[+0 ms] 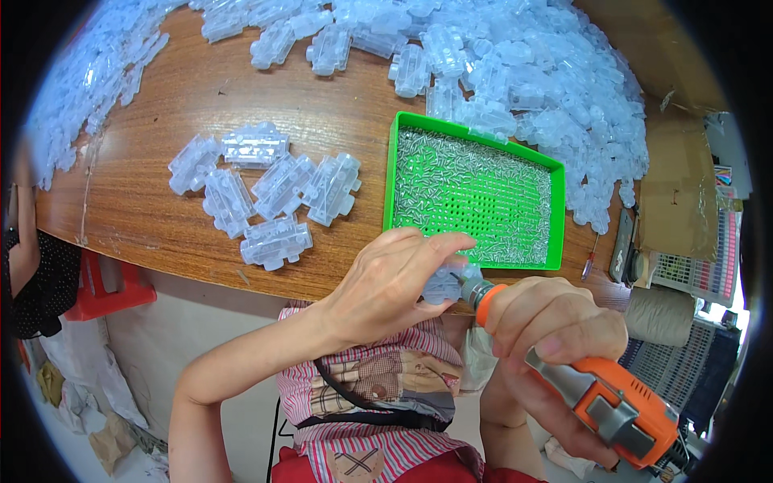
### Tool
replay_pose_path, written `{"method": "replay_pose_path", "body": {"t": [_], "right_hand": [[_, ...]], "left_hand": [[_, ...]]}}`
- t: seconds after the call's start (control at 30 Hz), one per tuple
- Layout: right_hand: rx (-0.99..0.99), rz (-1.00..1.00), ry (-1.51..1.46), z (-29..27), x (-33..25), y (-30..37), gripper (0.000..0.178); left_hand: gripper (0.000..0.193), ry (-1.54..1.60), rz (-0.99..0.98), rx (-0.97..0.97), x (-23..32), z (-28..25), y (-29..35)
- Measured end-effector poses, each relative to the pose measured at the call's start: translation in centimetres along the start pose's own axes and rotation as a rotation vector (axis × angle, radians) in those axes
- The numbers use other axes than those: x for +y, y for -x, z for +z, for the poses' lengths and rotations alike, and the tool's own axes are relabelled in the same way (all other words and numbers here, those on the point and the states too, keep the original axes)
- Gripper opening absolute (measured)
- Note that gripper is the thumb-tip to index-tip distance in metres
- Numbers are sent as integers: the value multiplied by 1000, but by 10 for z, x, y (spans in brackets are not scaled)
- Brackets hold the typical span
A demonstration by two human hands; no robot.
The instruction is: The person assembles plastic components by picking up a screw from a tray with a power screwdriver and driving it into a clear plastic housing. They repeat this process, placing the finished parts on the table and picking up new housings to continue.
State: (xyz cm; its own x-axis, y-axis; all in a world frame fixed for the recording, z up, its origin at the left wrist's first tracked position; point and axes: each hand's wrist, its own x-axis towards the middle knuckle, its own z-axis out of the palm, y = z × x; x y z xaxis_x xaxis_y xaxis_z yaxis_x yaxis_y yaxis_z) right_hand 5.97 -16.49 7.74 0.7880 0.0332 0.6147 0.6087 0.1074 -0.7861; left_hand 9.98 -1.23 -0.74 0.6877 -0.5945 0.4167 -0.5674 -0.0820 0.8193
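An orange electric screwdriver (632, 414) is gripped in the right hand (557, 320), nearward of the green tray (556, 213); by that tray's near edge, the left hand (390, 278) pinches a clear plastic piece (440, 287). Best held square and steady (a slanted tool would likely slip).

Apron patch (355, 464), 6 o'clock: stitched X mark.
Orange driver (634, 394), 4 o'clock: nothing legible.
Elsewhere: nothing legible.

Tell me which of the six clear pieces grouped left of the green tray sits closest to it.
The rightmost clear piece, nearest the left wall of the green tray; the other five lie farther left.
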Motion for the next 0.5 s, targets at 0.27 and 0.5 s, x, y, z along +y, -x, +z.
{"method": "replay_pose_path", "body": {"t": [0.27, 0.5], "right_hand": [[-209, 95, -33, -10, -8, -6, 22], [176, 125, -63, 8, -11, -9, 79]], "left_hand": [[67, 5, 19, 17, -1, 1, 1], [74, 1, -40, -42, 2, 1, 0]]}}
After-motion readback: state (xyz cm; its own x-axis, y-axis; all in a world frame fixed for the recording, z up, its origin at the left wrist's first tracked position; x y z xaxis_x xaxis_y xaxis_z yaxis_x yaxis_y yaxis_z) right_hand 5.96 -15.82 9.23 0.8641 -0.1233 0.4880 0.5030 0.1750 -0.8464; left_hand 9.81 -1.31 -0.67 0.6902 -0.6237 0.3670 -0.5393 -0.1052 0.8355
